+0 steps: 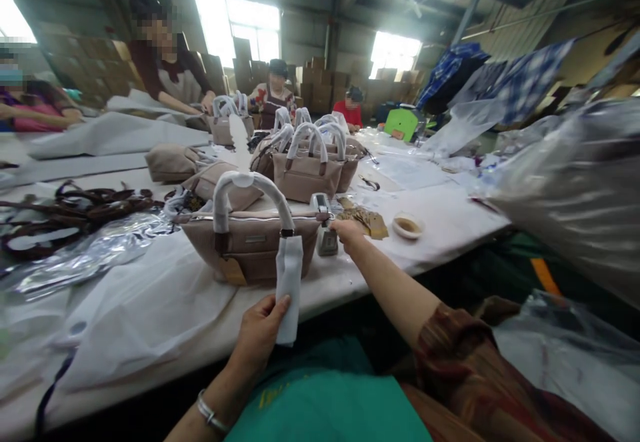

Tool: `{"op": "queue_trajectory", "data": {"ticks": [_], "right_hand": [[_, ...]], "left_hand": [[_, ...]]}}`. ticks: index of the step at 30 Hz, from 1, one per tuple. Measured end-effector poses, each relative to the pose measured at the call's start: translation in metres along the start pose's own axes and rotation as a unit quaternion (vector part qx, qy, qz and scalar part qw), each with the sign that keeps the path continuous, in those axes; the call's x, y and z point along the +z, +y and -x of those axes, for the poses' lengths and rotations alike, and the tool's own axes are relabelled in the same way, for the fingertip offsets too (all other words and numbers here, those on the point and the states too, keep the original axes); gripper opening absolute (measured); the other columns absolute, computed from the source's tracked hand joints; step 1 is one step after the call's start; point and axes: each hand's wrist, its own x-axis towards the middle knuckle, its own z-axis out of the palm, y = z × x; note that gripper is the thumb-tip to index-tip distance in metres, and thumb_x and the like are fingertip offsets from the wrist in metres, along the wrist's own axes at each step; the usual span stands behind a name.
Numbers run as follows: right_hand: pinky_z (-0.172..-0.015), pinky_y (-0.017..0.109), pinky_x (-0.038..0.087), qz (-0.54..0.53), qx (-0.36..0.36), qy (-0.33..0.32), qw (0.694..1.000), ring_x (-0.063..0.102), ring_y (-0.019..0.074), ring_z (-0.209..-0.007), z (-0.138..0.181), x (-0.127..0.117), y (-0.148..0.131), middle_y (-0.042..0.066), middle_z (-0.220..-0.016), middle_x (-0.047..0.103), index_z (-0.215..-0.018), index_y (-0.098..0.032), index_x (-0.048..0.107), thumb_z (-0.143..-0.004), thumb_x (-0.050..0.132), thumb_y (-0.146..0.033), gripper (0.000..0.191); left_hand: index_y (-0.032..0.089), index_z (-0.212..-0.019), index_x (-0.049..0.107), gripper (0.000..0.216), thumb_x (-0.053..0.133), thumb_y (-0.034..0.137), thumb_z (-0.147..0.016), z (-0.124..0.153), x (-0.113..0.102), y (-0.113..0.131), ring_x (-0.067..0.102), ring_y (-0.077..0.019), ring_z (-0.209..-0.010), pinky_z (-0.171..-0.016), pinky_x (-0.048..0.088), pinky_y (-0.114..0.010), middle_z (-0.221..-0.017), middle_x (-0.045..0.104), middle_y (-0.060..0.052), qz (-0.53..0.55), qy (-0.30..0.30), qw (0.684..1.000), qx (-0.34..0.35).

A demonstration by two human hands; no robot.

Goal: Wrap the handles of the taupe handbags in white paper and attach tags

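A taupe handbag (257, 249) stands upright at the table's near edge, its handles wrapped in white and a tan tag (233, 271) on its front. My left hand (260, 329) pinches the lower end of a flat white wrapping strip (289, 289), which hangs from the base of one handle in front of the bag. My right hand (349, 234) is at the bag's right end, by the zip tab and its metal ring. Its fingers are closed, and what is between them is hidden. Just beside them sits a small grey tape dispenser-like device (328, 242).
More wrapped-handle handbags (307, 179) stand behind. Brown straps (75, 215) and clear plastic lie left. Tan tags (367, 219) and a tape roll (407, 227) lie right. A large plastic-wrapped bundle (575, 182) flanks the right side. Several people (170, 69) are across the table.
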Motion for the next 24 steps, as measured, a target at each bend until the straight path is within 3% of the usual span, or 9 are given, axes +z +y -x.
{"op": "queue_trajectory", "data": {"ticks": [3, 6, 10, 16, 20, 24], "right_hand": [[-0.054, 0.024, 0.042, -0.048, -0.005, 0.003, 0.999, 0.056, 0.0145, -0.057, 0.012, -0.002, 0.004, 0.000, -0.055, 0.059, -0.058, -0.016, 0.064, -0.064, 0.064, -0.021, 0.008], [-0.056, 0.023, 0.043, -0.069, -0.021, 0.018, 0.997, 0.058, 0.0142, -0.062, 0.034, -0.009, 0.016, 0.000, -0.062, 0.065, -0.069, -0.016, 0.070, -0.066, 0.065, -0.031, 0.016], [-0.046, 0.023, 0.038, -0.060, 0.000, -0.003, 0.998, 0.053, 0.0120, -0.050, 0.056, -0.008, 0.036, 0.002, -0.060, 0.066, -0.070, -0.015, 0.068, -0.069, 0.060, -0.038, 0.025], [-0.054, 0.023, 0.039, 0.031, -0.020, -0.029, 0.999, 0.053, 0.0141, -0.056, 0.036, -0.016, 0.040, -0.003, -0.047, 0.057, -0.055, -0.018, 0.065, -0.062, 0.061, -0.026, 0.011], [-0.058, 0.027, 0.039, 0.079, -0.036, -0.075, 0.993, 0.053, 0.0162, -0.057, 0.042, -0.026, 0.042, -0.001, -0.044, 0.055, -0.048, -0.019, 0.063, -0.059, 0.065, -0.022, 0.011], [-0.055, 0.026, 0.041, 0.051, -0.074, -0.186, 0.979, 0.050, 0.0137, -0.052, 0.100, -0.026, 0.031, 0.000, -0.055, 0.063, -0.065, -0.019, 0.071, -0.071, 0.067, -0.037, 0.019]], "left_hand": [[0.011, -0.097, 0.074, 0.058, 0.075, 0.062, -0.068, 0.001, -0.001, 0.003, 0.058, -0.0182, -0.065, -0.055, 0.044, -0.025, -0.081, 0.071, -0.008, -0.001, -0.003, 1.000, -0.005], [0.013, -0.096, 0.074, 0.054, 0.072, 0.061, -0.070, 0.003, -0.002, 0.008, 0.056, -0.0172, -0.063, -0.053, 0.041, -0.024, -0.077, 0.070, -0.005, -0.028, 0.007, 1.000, 0.005], [0.016, -0.087, 0.075, 0.042, 0.067, 0.055, -0.076, 0.005, -0.003, 0.017, 0.054, -0.0167, -0.062, -0.053, 0.037, -0.023, -0.070, 0.066, -0.002, -0.122, 0.036, 0.990, 0.059], [0.017, -0.082, 0.075, 0.033, 0.060, 0.046, -0.083, 0.009, -0.004, 0.023, 0.054, -0.0163, -0.063, -0.057, 0.036, -0.024, -0.066, 0.063, -0.001, -0.213, 0.068, 0.967, 0.125], [0.016, -0.071, 0.070, 0.033, 0.057, 0.043, -0.086, 0.012, -0.006, 0.022, 0.049, -0.0136, -0.058, -0.056, 0.033, -0.024, -0.060, 0.056, 0.001, -0.243, 0.085, 0.954, 0.153], [0.016, -0.070, 0.067, 0.034, 0.055, 0.042, -0.088, 0.011, -0.007, 0.019, 0.049, -0.0130, -0.058, -0.058, 0.032, -0.025, -0.059, 0.055, 0.001, -0.262, 0.089, 0.947, 0.165]]}}
